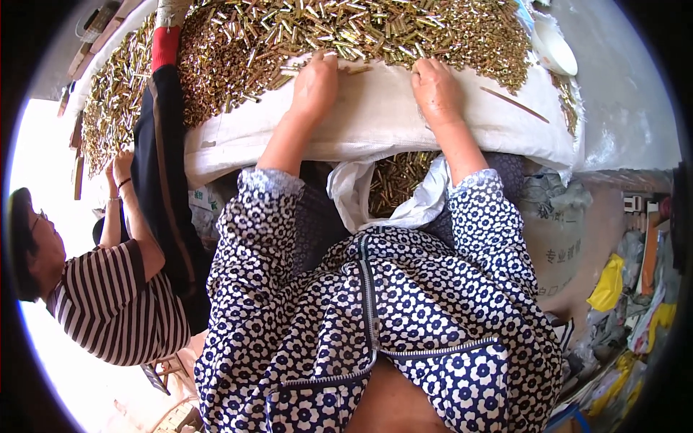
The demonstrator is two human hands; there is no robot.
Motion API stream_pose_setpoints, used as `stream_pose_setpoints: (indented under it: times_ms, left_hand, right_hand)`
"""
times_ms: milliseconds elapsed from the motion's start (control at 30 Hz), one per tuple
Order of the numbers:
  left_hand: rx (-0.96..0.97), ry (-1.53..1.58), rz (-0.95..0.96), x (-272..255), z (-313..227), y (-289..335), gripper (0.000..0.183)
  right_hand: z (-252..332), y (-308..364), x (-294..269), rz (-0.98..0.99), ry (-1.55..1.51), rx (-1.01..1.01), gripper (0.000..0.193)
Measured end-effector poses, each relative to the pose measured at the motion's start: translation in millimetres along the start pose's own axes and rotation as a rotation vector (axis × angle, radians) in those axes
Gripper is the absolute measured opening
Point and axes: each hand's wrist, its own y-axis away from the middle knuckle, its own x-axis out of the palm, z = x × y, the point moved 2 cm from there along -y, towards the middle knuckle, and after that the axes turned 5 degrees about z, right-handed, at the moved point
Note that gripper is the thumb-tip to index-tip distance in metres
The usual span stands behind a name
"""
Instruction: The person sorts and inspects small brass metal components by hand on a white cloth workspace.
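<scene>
Fingers point(426, 67) are resting bent beside countless metal tubes point(346, 29): one left hand point(315, 84), one right hand point(437, 90); whether clamped, cannot tell. One bowl point(554, 47) is sitting rightward.

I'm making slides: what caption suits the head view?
Left hand and right hand at the edge of gold-coloured metal parts heaped on white cloth.

Small tubes point(393, 30): shiny, gold-toned metal. Table cover point(379, 108): matt cloth. Bag point(347, 189): thin, creased plastic.

Metal pieces point(382, 27) are gold, the jacket point(426, 307) navy-and-white floral.
</scene>
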Motion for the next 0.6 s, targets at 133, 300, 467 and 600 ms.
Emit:
stream_pose_setpoints:
  times_ms: [133, 300, 467, 600]
  left_hand:
    - [0.038, 0.309, 0.128, -20.8, -12.6, 34.5, 0.011]
    - [-0.158, 0.709, 0.245, -34.8, -23.6, 60.1, 0.010]
    - [-0.201, 0.954, 0.304, -40.5, -31.6, 71.2, 0.006]
    - [-0.219, 0.990, 0.342, -39.4, -33.7, 76.0, 0.006]
  right_hand:
    - [20.3, 9.6, -11.7, -0.044, -0.232, -0.069, 0.010]
    - [45.1, 24.3, -13.0, 0.148, -0.937, 0.066, 0.011]
    - [62.7, 35.2, -25.1, 0.310, -1.191, 0.139, 0.010]
    - [67.1, 40.2, -25.5, 0.313, -1.251, 0.143, 0.010]
